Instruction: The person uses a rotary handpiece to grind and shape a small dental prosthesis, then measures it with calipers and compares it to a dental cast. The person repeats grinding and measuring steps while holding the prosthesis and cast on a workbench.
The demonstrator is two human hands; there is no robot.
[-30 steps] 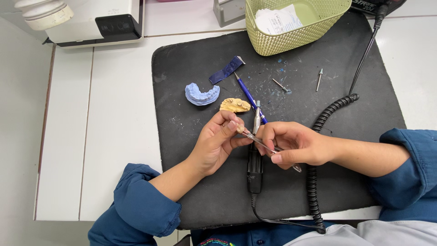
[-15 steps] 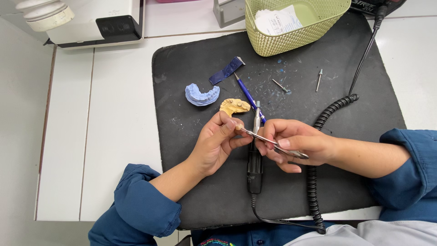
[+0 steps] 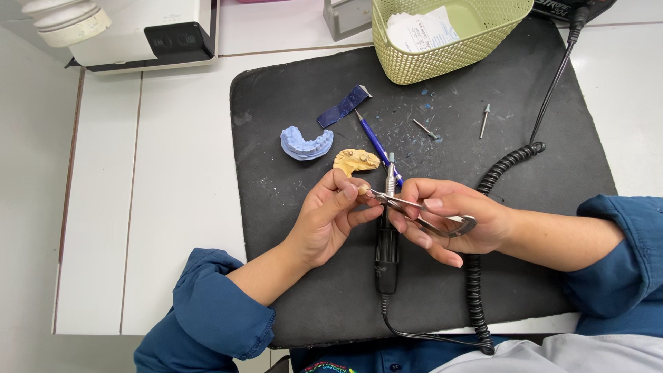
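Head view: at the centre of the frame the left hand (image 3: 331, 214) pinches a small tan tooth die (image 3: 363, 188) between thumb and fingertips, fingers closed round it. The die is a tiny, pale yellow-brown nub, mostly covered by the fingertips, so its shape is hard to make out. The right hand (image 3: 452, 217) is curled shut on a pair of metal tweezers (image 3: 414, 207), whose thin silver tips meet the die; their curved rear end shows at the palm, the middle part hidden under the fingers.

Under both hands a black handpiece (image 3: 387, 242) lies upright in the frame on the black mat (image 3: 290, 290); its metal tip pokes out above the fingers and its coiled cord (image 3: 476, 276) runs down the right side, cut off at the lower edge. Just above the hands rests a tan dental model (image 3: 355, 161), with a light blue dental cast (image 3: 306, 144) to its left. A blue pen (image 3: 376, 144) and a dark blue strip (image 3: 342, 107) lie above them. Two small burs (image 3: 456, 124) sit toward the upper right of the mat. A green basket (image 3: 442, 38) with paper is cut off at the top edge. The white desk (image 3: 173, 186) carries the mat.
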